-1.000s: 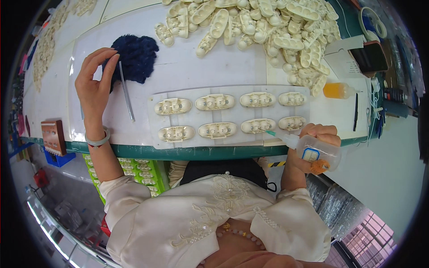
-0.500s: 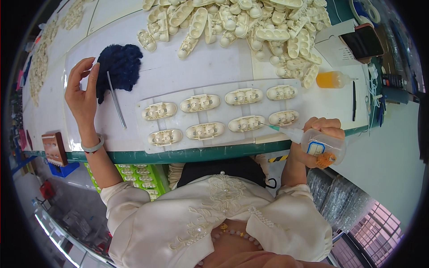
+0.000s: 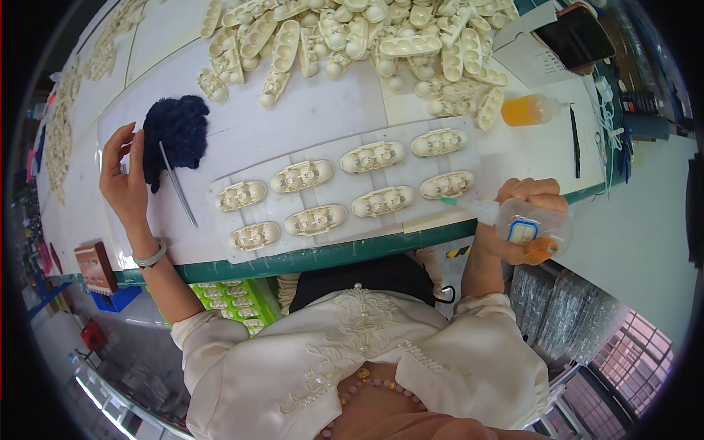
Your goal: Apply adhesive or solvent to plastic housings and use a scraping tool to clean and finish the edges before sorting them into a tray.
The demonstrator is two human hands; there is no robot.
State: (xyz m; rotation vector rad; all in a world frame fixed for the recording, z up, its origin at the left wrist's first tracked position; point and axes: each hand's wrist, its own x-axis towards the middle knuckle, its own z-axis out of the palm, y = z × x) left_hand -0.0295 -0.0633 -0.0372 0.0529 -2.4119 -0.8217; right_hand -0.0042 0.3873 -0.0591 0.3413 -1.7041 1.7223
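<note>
Now the left hand [image 3: 126,180] farther from the dark cloth [image 3: 174,137].

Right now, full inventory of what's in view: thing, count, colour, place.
squeeze bottle: 1, clear with orange liquid, in the right hand, nozzle toward the tray's near right end
tray: 1, translucent white sheet, table centre
shell parts on the tray: 8, cream, two rows of four
loose shell pile: many, cream, far side of the table
dark cloth: 1, navy, beside the left hand
thin rod: 1, grey, right of the left hand
orange bottle: 1, lying at far right
phone: 1, dark, far right corner
pen: 1, black, right edge
left hand: open, raised, by the cloth
right hand: gripping the squeeze bottle
</note>
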